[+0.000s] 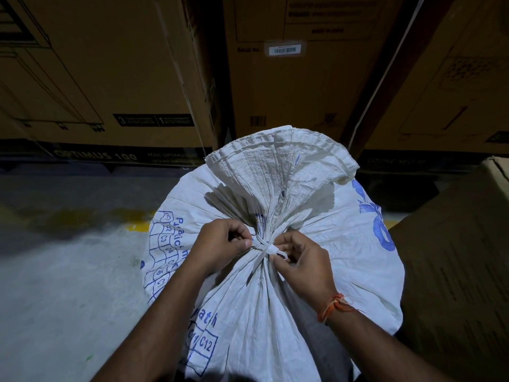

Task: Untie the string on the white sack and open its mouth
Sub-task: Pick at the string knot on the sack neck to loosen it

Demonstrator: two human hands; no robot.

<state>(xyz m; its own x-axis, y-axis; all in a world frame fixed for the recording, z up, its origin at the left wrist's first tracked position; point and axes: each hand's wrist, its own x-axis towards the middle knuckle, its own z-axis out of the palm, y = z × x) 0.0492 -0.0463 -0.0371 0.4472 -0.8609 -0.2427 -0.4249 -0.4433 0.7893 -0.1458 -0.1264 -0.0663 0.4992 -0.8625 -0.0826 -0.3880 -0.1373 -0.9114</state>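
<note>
A full white woven sack (316, 271) with blue print stands upright in front of me. Its neck is gathered and bound by a white string (265, 248), knotted at the middle with a small loop sticking out to the right. Above the tie the sack's mouth fans out, bunched shut. My left hand (220, 244) pinches the string's left end against the neck. On the other side, my right hand (300, 260) has its fingertips on the loop beside the knot.
Large brown cardboard cartons (110, 78) stand in a row behind the sack. Another carton (454, 271) sits close on the right, touching the sack. Grey concrete floor (55, 271) with a yellow painted line lies to the left.
</note>
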